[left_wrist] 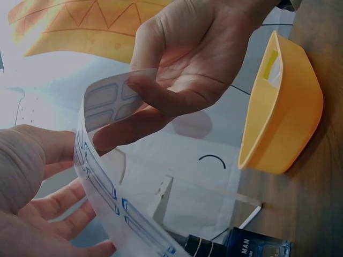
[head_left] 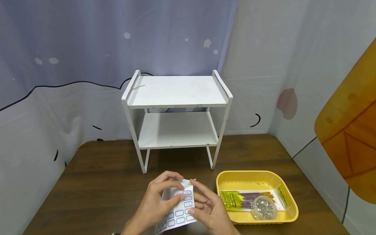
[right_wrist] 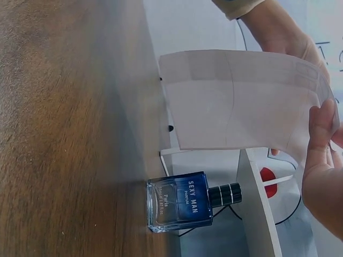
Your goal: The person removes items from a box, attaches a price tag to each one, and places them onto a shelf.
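A white sheet of label stickers (head_left: pixel 180 213) with blue-outlined frames curves between both hands over the table front. My left hand (head_left: pixel 161 195) is on its left side, thumb and index finger curled at the printed upper part. The right hand (head_left: pixel 210 205) grips the sheet's right edge, its thumb on the front and index fingertip at the top corner. In the left wrist view the sheet (left_wrist: pixel 99 176) bends sharply near the right hand (left_wrist: pixel 193 64). Its plain back (right_wrist: pixel 214 101) faces the right wrist camera.
A white two-tier shelf (head_left: pixel 177 91) stands behind the hands. Right of them, a yellow tray (head_left: pixel 246 175) contains a packet of paintbrushes (head_left: pixel 232 199) and a clear round tub (head_left: pixel 265 208) of small clear pieces. A blue perfume bottle (right_wrist: pixel 179 202) with a black cap stands on the table.
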The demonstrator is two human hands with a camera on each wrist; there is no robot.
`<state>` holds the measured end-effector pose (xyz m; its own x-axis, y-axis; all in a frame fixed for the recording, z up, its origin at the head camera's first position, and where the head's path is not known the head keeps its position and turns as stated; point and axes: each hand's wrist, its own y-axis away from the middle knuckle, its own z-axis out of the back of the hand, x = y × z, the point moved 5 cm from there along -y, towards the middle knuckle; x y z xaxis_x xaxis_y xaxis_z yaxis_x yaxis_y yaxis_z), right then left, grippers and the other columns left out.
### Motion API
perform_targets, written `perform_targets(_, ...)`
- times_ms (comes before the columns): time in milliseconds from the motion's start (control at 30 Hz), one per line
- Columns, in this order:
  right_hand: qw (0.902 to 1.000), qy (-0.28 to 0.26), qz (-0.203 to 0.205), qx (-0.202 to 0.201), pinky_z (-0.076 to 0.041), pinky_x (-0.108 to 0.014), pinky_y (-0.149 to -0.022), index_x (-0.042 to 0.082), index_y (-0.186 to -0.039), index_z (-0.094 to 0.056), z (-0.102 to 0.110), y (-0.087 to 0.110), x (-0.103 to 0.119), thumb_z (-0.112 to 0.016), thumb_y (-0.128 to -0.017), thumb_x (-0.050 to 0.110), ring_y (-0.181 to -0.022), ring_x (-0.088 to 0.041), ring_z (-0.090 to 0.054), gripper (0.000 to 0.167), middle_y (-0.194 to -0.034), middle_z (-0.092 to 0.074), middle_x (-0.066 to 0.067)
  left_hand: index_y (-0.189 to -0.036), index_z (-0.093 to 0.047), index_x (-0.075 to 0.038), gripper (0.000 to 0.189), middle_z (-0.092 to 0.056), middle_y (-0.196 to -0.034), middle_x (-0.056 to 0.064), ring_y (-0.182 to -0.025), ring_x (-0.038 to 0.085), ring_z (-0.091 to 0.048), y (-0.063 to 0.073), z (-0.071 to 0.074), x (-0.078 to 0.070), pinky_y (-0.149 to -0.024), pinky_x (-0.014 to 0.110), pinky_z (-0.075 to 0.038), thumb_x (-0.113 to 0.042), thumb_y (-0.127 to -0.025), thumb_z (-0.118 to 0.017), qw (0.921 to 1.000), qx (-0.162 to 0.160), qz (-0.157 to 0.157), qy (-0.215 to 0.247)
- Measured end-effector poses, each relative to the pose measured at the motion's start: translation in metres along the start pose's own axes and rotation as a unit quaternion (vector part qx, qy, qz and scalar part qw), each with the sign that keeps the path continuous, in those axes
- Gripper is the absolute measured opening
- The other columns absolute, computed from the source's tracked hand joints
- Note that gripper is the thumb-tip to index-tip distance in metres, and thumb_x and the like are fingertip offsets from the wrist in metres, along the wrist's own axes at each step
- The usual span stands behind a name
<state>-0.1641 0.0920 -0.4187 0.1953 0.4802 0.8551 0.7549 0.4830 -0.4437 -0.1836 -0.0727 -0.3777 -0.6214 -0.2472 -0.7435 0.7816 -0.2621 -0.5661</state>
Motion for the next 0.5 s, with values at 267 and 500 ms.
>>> perform_targets(267,0.9997,-0.004,0.020,0.009,-0.055,-0.037,-0.091,-0.008,-0.152,-0.023,-0.0001,-0.0016,0.0003,-0.050,-0.092,-0.017,-0.121,-0.023,-0.065,0.067,-0.136,-0.042,-0.046,-0.086,-0.071,-0.014,0.031,-0.068,-0.107,0.003,-0.099,0.016,-0.064,0.0015,-0.0004,-0.0016,-0.089,0.021,-0.049,0.008,-0.069,-0.084,0.9992,-0.028,-0.029,-0.003)
perform_targets(500,0.9995,-0.012,0.026,0.012,-0.054,-0.035,-0.092,-0.010,-0.152,-0.022,0.0008,-0.0021,0.0002,-0.049,-0.092,-0.018,-0.121,-0.023,-0.064,0.066,-0.139,-0.050,-0.035,-0.085,-0.071,-0.014,0.032,-0.068,-0.105,0.002,-0.098,0.017,-0.065,0.0017,-0.0015,-0.0028,-0.091,0.019,-0.049,0.010,-0.068,-0.084,0.9986,-0.039,-0.033,-0.012)
